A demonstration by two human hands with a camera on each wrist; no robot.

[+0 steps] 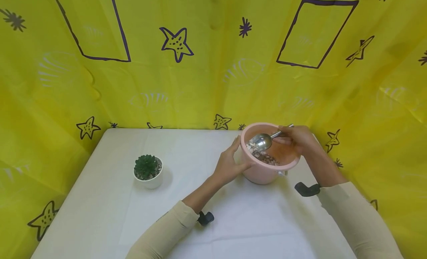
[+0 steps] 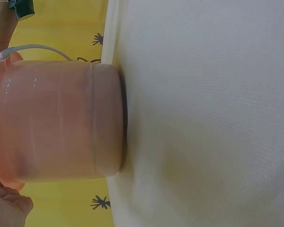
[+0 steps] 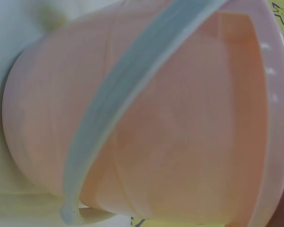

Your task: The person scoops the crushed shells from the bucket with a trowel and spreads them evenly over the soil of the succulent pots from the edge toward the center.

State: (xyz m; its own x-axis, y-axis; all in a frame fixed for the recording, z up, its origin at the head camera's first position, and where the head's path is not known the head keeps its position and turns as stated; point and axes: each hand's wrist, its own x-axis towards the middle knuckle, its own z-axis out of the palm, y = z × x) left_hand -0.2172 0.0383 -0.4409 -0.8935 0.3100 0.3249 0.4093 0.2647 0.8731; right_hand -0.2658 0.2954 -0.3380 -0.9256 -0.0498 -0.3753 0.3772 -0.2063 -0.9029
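A pink bucket (image 1: 261, 176) stands on the white-covered table, its pale handle (image 3: 114, 97) hanging down the outer wall. My left hand (image 1: 227, 166) grips the rim at the left, thumb and fingers spread along it. Inside the bucket, my right hand (image 1: 298, 138) holds a metal scoop (image 1: 263, 141) by its handle, the bowl tilted down at the left inner wall. Loose whitish and brown bits (image 1: 265, 158) lie at the bucket's bottom, some right at the scoop's edge. In the left wrist view the bucket's side (image 2: 57, 120) appears turned sideways, with left-hand fingers (image 2: 12, 196) at its rim.
A small green succulent (image 1: 145, 167) in a white pot (image 1: 152, 183) stands at the table's left. Behind and beside the table (image 1: 90, 210) hangs a yellow curtain (image 1: 200, 84) with star and shell drawings. The bucket is near the table's back right edge.
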